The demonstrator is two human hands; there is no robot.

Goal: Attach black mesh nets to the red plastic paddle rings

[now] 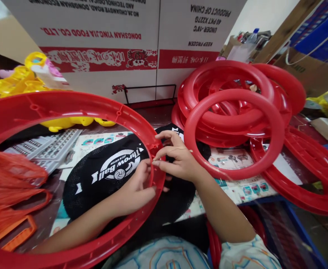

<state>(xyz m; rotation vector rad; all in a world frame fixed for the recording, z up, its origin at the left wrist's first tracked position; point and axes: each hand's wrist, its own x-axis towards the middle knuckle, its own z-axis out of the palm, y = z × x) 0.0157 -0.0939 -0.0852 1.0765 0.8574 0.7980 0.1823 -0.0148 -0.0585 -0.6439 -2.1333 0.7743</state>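
A large red plastic ring (77, 104) fills the left of the view, held tilted over the table. My left hand (137, 186) reaches through it and grips its right rim from inside. My right hand (175, 157) pinches the same rim from outside, fingers pressed together on its edge. Under the ring lies a black round mesh net (105, 175) with white "Throw Ball" print.
A stack of several red rings (237, 112) leans at the right. Orange netting (9, 186) lies at the left, yellow plastic parts (21, 80) behind it. A white cardboard box (119, 41) stands at the back. Printed cards (237, 179) cover the table, and a blue crate (293, 224) sits lower right.
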